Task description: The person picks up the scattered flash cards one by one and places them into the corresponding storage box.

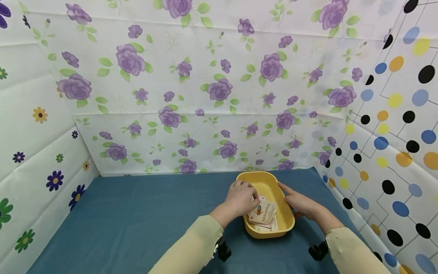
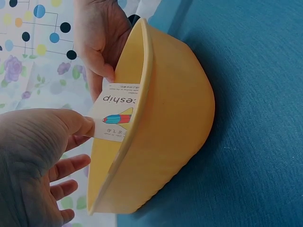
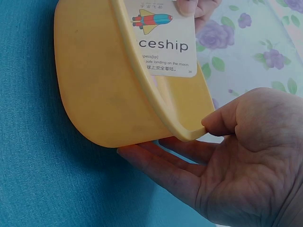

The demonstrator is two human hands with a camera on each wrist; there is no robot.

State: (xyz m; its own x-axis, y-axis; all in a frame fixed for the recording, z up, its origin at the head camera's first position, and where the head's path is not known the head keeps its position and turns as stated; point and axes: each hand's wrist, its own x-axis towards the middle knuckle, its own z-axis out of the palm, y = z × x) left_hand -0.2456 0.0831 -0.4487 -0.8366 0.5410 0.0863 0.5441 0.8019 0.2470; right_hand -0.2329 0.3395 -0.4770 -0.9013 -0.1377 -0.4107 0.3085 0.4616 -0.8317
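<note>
My left hand point(image 1: 242, 198) pinches a flash card point(image 1: 262, 213) at its edge between thumb and index finger. The card reads "spaceship" and carries a coloured rocket picture; in the left wrist view it point(image 2: 115, 112) stands tilted inside the basin's rim. More cards point(image 1: 270, 225) lie beneath it in the yellow plastic basin point(image 1: 285, 224). On the basin's right side my right hand point(image 1: 305, 205) grips it. In the right wrist view the right thumb point(image 3: 220, 124) presses the rim while the fingers point(image 3: 165, 165) lie against the outside, low on the wall.
A blue cloth point(image 1: 154, 220) covers the table under the basin. Behind it hangs a white sheet with purple flowers point(image 1: 219, 91). Dotted fabric point(image 1: 393, 152) closes the right side, near the right arm, and flowered fabric point(image 1: 41, 152) the left.
</note>
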